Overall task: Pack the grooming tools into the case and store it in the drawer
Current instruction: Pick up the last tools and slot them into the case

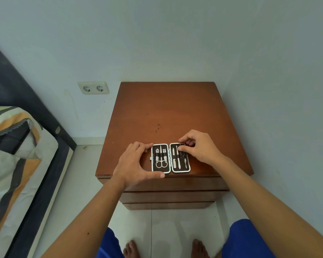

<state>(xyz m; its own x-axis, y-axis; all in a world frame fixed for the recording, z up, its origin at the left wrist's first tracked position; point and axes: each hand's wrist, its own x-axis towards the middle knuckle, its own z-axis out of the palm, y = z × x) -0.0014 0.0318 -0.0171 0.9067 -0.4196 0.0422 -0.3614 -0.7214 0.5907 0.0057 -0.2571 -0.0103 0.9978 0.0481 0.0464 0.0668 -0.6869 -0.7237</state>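
Note:
A small grooming case (170,158) lies open flat near the front edge of a brown wooden nightstand (168,112). Its left half holds scissors (161,162) and other metal tools under a strap; its right half holds several slim metal tools (179,159). My left hand (136,164) frames the case's left side, thumb along the front edge, fingers at the top left corner. My right hand (198,148) rests at the case's top right corner, with fingertips pinching a thin tool there. The nightstand's drawers (168,196) below are shut.
The nightstand stands in a corner, with walls behind and to the right. A bed with a striped pillow (13,146) and dark frame lies to the left. A double wall socket (93,87) sits left of the nightstand. My bare feet stand on white floor tiles below.

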